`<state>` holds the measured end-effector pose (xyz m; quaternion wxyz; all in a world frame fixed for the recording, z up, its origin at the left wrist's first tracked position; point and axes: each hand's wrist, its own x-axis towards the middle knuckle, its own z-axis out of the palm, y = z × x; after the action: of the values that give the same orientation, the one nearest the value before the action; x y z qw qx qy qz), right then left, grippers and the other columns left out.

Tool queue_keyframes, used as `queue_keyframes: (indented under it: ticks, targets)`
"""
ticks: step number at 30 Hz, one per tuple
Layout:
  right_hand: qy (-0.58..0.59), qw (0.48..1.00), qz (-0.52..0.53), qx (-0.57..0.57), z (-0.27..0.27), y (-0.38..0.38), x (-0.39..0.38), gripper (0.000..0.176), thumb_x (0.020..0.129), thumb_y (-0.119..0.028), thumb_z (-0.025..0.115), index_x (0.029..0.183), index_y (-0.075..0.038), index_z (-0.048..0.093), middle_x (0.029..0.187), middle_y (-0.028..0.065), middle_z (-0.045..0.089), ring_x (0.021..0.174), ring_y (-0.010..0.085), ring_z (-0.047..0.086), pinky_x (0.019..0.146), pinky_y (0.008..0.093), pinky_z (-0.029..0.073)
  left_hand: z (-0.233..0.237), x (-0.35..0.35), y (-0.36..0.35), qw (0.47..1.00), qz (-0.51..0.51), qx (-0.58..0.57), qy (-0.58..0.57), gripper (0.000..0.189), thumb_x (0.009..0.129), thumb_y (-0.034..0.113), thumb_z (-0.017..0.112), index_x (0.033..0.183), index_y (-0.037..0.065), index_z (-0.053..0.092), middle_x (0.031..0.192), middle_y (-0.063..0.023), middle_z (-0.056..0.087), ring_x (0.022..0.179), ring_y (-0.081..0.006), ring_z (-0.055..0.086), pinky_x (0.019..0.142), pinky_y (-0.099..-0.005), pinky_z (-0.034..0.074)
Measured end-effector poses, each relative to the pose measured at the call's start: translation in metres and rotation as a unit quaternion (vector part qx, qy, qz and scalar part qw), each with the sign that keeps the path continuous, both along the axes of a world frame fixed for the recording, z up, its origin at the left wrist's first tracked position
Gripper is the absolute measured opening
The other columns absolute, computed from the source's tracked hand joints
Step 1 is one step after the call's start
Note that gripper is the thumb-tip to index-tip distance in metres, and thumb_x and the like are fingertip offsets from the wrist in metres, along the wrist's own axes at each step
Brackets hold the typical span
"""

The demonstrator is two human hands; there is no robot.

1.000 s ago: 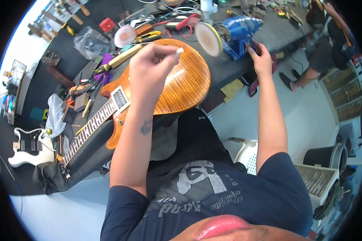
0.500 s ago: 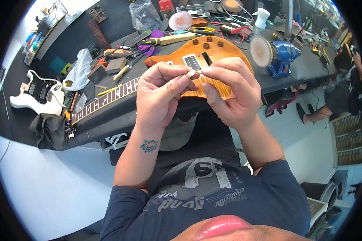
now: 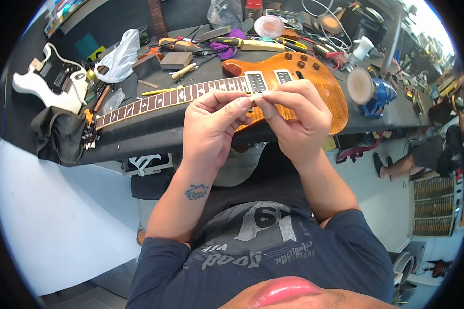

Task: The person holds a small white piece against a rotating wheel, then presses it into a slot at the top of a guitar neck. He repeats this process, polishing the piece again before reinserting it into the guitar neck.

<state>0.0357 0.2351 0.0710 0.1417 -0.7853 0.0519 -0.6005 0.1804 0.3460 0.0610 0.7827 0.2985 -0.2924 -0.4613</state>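
Observation:
My left hand [image 3: 211,123] pinches one end of a small cream-coloured bar [image 3: 255,96] between thumb and forefinger. At its other end, the thumb and forefinger of my right hand [image 3: 303,117] are closed on the same bar. The fingers cover most of it, so its exact shape is hard to make out. Behind and below both hands lies an orange electric guitar [image 3: 327,95] on its back, its neck [image 3: 162,99] running to the left across the bench. Both hands are held above the front edge of the bench, in front of the guitar body.
On the dark workbench [image 3: 139,131] a white guitar body [image 3: 33,85] and a black cloth [image 3: 59,134] lie at left. Behind the neck are a plastic bag [image 3: 121,56], a block [image 3: 176,60] and several hand tools. A blue bench grinder [image 3: 379,95] stands right. Another person's leg [image 3: 404,166] shows far right.
My right fingertips have come in from the right and closed on the cream bar, which only my left hand held before. The camera view has shifted, so the bench things appear farther right.

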Motion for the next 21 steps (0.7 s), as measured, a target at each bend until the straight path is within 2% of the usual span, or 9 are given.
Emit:
queue_keyframes:
  ticks: [3, 6, 9, 10, 11, 13, 15, 19, 21]
  targets:
    - [0.024, 0.996, 0.045, 0.078, 0.01, 0.013, 0.017, 0.023, 0.078, -0.005, 0.085, 0.1, -0.004, 0.077, 0.091, 0.009, 0.072, 0.084, 0.0244, 0.069, 0.074, 0.0354, 0.054, 0.001, 0.008, 0.013, 1.0, 0.019, 0.005, 0.013, 0.013, 0.095, -0.001, 0.071, 0.107, -0.005, 0.071, 0.093, -0.0116, 0.074, 0.078, -0.0145, 0.07, 0.078, -0.029, 0.062]
    - [0.106, 0.982, 0.117, 0.1, 0.014, 0.011, 0.03, 0.02, 0.082, -0.002, 0.081, 0.102, -0.003, 0.077, 0.098, 0.0113, 0.073, 0.093, 0.0253, 0.069, 0.081, 0.0345, 0.054, -0.01, 0.025, 0.023, 1.0, 0.025, -0.016, -0.007, 0.021, 0.095, 0.003, 0.073, 0.113, -0.008, 0.071, 0.101, -0.0143, 0.075, 0.088, -0.0162, 0.073, 0.083, -0.0324, 0.062]
    - [0.116, 0.942, 0.247, 0.197, 0.011, 0.007, 0.04, 0.02, 0.086, 0.003, 0.076, 0.104, -0.003, 0.077, 0.105, 0.0099, 0.069, 0.099, 0.022, 0.067, 0.085, 0.0334, 0.053, -0.016, 0.044, 0.04, 0.99, -0.09, -0.103, 0.043, 0.026, 0.096, 0.004, 0.069, 0.119, -0.009, 0.07, 0.112, -0.0189, 0.074, 0.097, -0.0216, 0.074, 0.091, -0.0378, 0.061]
    - [0.108, 0.92, 0.295, 0.235, 0.008, 0.006, 0.044, 0.02, 0.086, 0.004, 0.075, 0.104, -0.003, 0.077, 0.106, 0.0093, 0.067, 0.1, 0.021, 0.066, 0.085, 0.0329, 0.053, -0.022, 0.051, 0.042, 0.975, -0.142, -0.157, 0.064, 0.03, 0.096, 0.004, 0.065, 0.122, -0.011, 0.068, 0.127, -0.0244, 0.068, 0.108, -0.0282, 0.073, 0.098, -0.0443, 0.06]
    - [0.102, 0.891, 0.345, 0.275, 0.005, 0.007, 0.049, 0.021, 0.086, 0.005, 0.075, 0.105, -0.003, 0.077, 0.107, 0.0087, 0.066, 0.101, 0.02, 0.065, 0.085, 0.0324, 0.052, -0.028, 0.054, 0.046, 0.976, -0.133, -0.158, 0.062, 0.03, 0.093, 0.0, 0.067, 0.121, -0.012, 0.068, 0.136, -0.0272, 0.063, 0.115, -0.0323, 0.071, 0.101, -0.0461, 0.059]
    - [0.102, 0.868, 0.386, 0.295, -0.001, 0.013, 0.062, 0.02, 0.086, 0.005, 0.077, 0.105, -0.002, 0.077, 0.109, 0.0067, 0.06, 0.104, 0.0162, 0.059, 0.092, 0.0289, 0.049, -0.035, 0.06, 0.052, 0.969, -0.138, -0.196, 0.053, 0.03, 0.091, -0.005, 0.07, 0.12, -0.01, 0.069, 0.139, -0.0275, 0.061, 0.116, -0.0319, 0.07, 0.102, -0.0451, 0.06]
    - [0.082, 0.853, 0.403, 0.321, -0.006, 0.027, 0.078, 0.016, 0.087, 0.001, 0.079, 0.103, -0.003, 0.078, 0.113, 0.0061, 0.059, 0.106, 0.0157, 0.057, 0.092, 0.0291, 0.048, -0.041, 0.069, 0.058, 0.972, -0.115, -0.2, 0.04, 0.029, 0.089, -0.008, 0.072, 0.118, -0.009, 0.07, 0.139, -0.0271, 0.061, 0.117, -0.0312, 0.07, 0.101, -0.0435, 0.06]
    - [0.077, 0.9, 0.322, 0.285, -0.015, 0.045, 0.107, 0.038, 0.086, -0.01, 0.085, 0.121, -0.004, 0.072, 0.118, 0.0051, 0.058, 0.106, 0.0149, 0.056, 0.091, 0.029, 0.045, -0.048, 0.089, 0.071, 0.983, 0.002, -0.175, -0.045, 0.026, 0.091, -0.003, 0.071, 0.116, -0.004, 0.071, 0.137, -0.0329, 0.06, 0.114, -0.0326, 0.071, 0.097, -0.045, 0.062]
    - [0.059, 0.913, 0.266, 0.304, -0.018, 0.054, 0.121, 0.053, 0.084, -0.016, 0.088, 0.132, -0.005, 0.067, 0.12, 0.0045, 0.058, 0.106, 0.0146, 0.056, 0.091, 0.0293, 0.044, -0.049, 0.101, 0.076, 0.979, 0.058, -0.171, -0.093, 0.026, 0.088, 0.004, 0.076, 0.113, -0.002, 0.07, 0.131, -0.0301, 0.065, 0.114, -0.0302, 0.071, 0.096, -0.0441, 0.061]
